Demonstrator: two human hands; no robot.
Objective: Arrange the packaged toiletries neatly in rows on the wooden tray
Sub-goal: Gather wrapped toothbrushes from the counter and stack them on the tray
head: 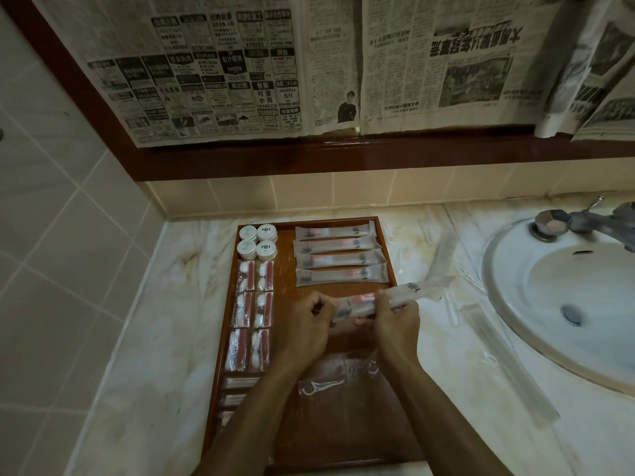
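The wooden tray (285, 266) lies on the marble counter. Several round white jars (258, 242) stand at its far left corner. Below them, red and white sachets (252, 307) sit in two columns, with thin stick packets (237, 383) nearer me. Several toothbrush packets (340, 257) lie in a row at the far right. My left hand (302, 328) and my right hand (395, 321) both grip one more toothbrush packet (409, 292) just above the tray, below that row. A floss pick packet (321, 386) lies on the tray between my forearms.
A white sink (563, 290) with a metal tap (584, 223) fills the right side. Clear empty wrappers (508, 359) lie on the counter between tray and sink. Tiled wall stands left and behind, with newspaper over the mirror above.
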